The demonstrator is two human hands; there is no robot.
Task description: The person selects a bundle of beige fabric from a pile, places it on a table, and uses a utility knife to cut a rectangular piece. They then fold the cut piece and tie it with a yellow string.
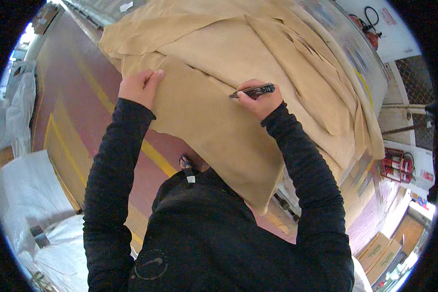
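A tan, leather-like hide [194,112] hangs over the near edge of a broad pile, its lower corner reaching down in front of my body. At its left edge, my left hand [140,87] pinches the material, thumb on top. My right hand [262,100] grips a black utility knife [256,91], its tip pointing left, just above or touching the hide; I cannot tell which. More tan hides [297,73] lie beyond in overlapping folds with ragged edges. My fingers under the left edge are hidden.
Yellow lines [155,158] mark the reddish floor at left. Plastic-wrapped goods [29,190] stand on the left side. Red fire extinguishers [396,165] are at the right, with cardboard boxes [377,255] lower down. A metal frame part [287,207] shows under the hide.
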